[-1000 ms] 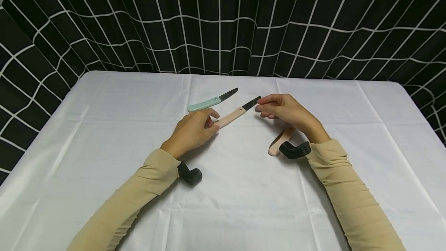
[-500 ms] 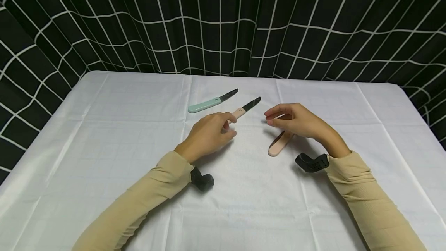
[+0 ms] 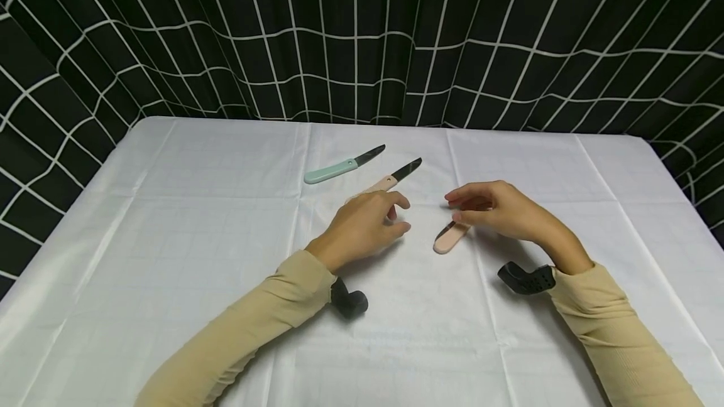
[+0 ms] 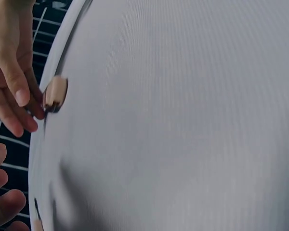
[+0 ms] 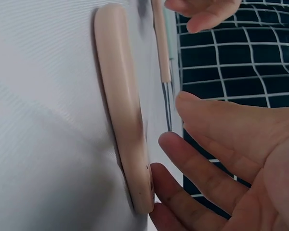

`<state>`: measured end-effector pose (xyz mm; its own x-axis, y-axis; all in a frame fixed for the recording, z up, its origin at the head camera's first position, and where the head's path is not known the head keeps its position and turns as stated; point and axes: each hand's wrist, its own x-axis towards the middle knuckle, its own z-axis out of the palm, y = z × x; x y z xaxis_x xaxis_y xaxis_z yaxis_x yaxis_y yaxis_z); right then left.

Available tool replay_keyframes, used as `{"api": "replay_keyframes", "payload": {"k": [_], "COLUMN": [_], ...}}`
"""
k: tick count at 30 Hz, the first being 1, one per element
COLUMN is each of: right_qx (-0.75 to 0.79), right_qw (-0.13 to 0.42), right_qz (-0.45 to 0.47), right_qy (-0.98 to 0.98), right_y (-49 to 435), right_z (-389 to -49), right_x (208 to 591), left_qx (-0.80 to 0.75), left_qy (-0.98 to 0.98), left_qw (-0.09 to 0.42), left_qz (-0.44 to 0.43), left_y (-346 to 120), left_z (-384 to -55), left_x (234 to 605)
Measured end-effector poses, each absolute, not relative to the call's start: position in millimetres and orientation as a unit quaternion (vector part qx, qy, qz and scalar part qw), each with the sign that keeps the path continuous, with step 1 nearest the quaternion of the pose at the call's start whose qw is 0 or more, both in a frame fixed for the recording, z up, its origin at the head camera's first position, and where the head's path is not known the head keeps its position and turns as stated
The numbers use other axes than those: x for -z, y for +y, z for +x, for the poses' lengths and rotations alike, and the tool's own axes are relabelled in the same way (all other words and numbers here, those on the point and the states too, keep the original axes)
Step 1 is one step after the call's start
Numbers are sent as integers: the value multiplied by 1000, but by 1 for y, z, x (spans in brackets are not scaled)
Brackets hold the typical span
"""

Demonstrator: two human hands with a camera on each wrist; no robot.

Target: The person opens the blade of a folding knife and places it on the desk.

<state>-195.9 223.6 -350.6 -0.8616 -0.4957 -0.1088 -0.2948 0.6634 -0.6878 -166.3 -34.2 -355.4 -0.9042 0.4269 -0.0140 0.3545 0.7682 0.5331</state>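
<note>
A folding knife with a pink handle (image 3: 449, 238), its blade folded in, lies on the white cloth at the right. Over its far end hovers my right hand (image 3: 503, 212), fingers loosely bent; in the right wrist view its fingertips (image 5: 159, 175) are right at the pink handle (image 5: 118, 86). My left hand (image 3: 364, 225) holds nothing, thumb and fingers apart. Just beyond it lies a second pink knife (image 3: 407, 169), unfolded, its handle partly hidden by that hand. Farther back is a mint-green knife (image 3: 330, 172), also unfolded, its blade pointing right.
A white cloth (image 3: 186, 256) covers the table. Behind its far edge hangs a black curtain with a white grid (image 3: 328, 49). Black devices sit on both wrists, the left one (image 3: 349, 301) and the right one (image 3: 526, 279).
My left hand has let go of the unfolded pink knife and moved right and nearer. My right hand has drawn back from that knife's blade tip towards the folded knife.
</note>
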Motion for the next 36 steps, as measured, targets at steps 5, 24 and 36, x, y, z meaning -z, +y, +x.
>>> {"api": "replay_keyframes", "payload": {"k": [5, 24, 36], "right_qx": [345, 326, 338], "right_qw": [152, 183, 151], "right_qz": [-235, -285, -303], "right_qy": [896, 882, 878], "right_y": [227, 222, 218], "right_z": [-192, -182, -181], "right_x": [354, 356, 358], "left_qx": [-270, -257, -268], "left_qy": [932, 924, 921], "left_qw": [79, 140, 132], "left_qz": [227, 247, 249], "left_y": [-25, -12, -13], "left_z": [-166, -160, -160], "left_x": [359, 368, 370]}}
